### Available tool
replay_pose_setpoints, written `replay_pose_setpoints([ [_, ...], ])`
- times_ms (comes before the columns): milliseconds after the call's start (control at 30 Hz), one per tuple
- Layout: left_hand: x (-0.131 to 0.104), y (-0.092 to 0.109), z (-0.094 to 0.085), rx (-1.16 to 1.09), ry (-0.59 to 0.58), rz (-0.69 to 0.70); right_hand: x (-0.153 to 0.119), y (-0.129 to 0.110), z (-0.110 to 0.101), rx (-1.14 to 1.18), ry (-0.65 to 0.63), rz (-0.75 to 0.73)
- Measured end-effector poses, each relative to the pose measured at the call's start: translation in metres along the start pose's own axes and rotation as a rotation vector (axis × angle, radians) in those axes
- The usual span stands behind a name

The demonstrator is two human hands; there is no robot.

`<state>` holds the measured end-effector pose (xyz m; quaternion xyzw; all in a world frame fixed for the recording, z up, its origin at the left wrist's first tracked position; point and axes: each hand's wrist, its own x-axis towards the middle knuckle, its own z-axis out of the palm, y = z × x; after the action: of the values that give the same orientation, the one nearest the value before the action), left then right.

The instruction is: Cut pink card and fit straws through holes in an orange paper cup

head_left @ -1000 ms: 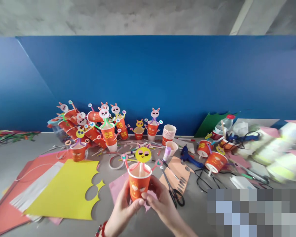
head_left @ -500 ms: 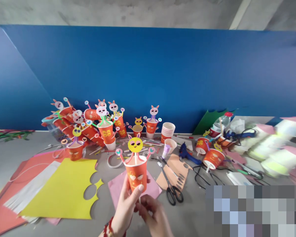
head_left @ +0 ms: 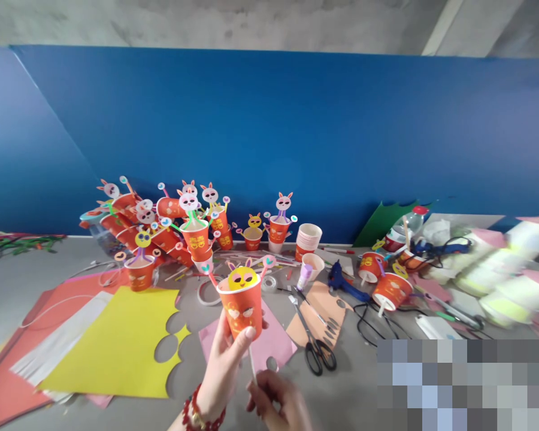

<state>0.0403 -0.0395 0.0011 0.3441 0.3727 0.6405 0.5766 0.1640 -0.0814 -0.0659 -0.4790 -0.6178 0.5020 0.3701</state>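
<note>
My left hand (head_left: 227, 356), with a red bead bracelet at the wrist, is wrapped round an orange-red paper cup (head_left: 241, 302) and holds it upright. From the cup's rim peeks a yellow paper face (head_left: 245, 279) with pink ears. Two pink arms with round paper paws rise at the cup's sides. A thin white stick (head_left: 252, 363) comes out under the cup, and the fingers of my right hand (head_left: 276, 400) pinch its lower end. Pink paper (head_left: 273, 341) lies on the table behind.
Black-handled scissors (head_left: 320, 353) lie on peach paper to the right, near a blue glue gun (head_left: 345, 282). Yellow paper (head_left: 112, 341) covers the left. Several finished cup figures (head_left: 195, 239) and a stack of paper cups (head_left: 308, 239) stand at the back.
The stick now shows longer below the cup, and the yellow face has sunk partway into it. My right hand has moved slightly down, away from the cup.
</note>
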Motion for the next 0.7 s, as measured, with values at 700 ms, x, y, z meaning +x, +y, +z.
replay_pose_setpoints([
  [700, -0.015, -0.009, -0.002, 0.038, 0.005, -0.05, -0.004, -0.002, -0.009, -0.167, 0.127, -0.162],
])
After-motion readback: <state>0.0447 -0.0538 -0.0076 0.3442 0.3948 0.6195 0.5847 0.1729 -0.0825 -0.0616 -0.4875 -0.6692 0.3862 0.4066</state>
